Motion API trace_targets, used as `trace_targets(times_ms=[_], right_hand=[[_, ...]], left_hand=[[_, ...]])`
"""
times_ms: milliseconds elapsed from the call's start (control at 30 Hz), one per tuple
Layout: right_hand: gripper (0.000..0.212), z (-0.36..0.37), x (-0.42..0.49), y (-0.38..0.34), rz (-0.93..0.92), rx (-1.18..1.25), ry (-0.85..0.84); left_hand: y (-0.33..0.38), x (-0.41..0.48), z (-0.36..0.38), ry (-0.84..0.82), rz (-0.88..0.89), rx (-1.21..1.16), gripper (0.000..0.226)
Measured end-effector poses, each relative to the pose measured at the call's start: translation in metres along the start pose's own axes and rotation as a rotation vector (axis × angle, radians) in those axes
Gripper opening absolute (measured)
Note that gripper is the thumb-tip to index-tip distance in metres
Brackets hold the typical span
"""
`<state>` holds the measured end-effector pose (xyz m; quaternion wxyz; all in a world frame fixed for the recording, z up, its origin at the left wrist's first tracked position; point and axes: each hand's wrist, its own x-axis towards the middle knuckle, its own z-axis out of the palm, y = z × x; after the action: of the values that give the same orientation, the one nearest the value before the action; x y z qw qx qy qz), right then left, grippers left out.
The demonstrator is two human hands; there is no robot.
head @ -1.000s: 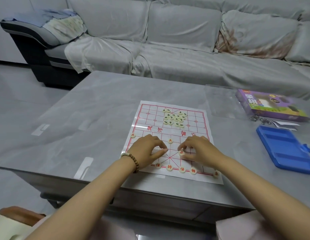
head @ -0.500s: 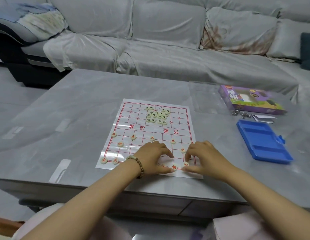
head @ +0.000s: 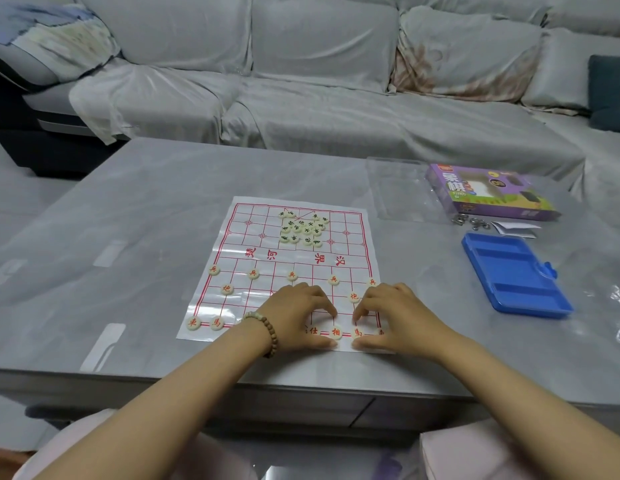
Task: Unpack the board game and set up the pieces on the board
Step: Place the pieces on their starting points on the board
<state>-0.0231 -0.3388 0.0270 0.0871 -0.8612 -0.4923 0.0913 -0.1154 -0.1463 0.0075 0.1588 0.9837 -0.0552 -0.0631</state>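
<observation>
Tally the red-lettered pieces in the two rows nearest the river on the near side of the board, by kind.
Soldiers: 5
Cannons: 2
Total: 7

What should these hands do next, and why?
Probably leave the near row and reach for the heap of dark-lettered pieces on the far half of the board. The red-lettered pieces already stand spread over the near half, and the left hand and right hand only frame two of them in the near row.
</observation>
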Motion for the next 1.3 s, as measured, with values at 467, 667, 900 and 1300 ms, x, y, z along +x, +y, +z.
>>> trace_targets(times_ms=[467,667,900,1300], right_hand=[[0.029,0.0032,-0.0052,-0.0032,0.079,0.089,0.007],[0.031,0.0011,-0.0067,-0.003,0.093,0.107,-0.027],[0.03,0.0009,-0.0072,-0.003,0.121,0.121,-0.05],[0.029,-0.0024,0.0002,0.0016,0.184,0.218,0.026]], left_hand=[[-0.0005,0.0002,0.0013,-0.005,-0.019,-0.007,0.049],[-0.0009,-0.0004,0.0022,-0.004,-0.019,-0.006,0.05],[-0.0009,0.0,0.0029,-0.002,-0.022,-0.014,0.05],[-0.0046,0.0011,0.0035,0.022,-0.02,-0.032,0.046]])
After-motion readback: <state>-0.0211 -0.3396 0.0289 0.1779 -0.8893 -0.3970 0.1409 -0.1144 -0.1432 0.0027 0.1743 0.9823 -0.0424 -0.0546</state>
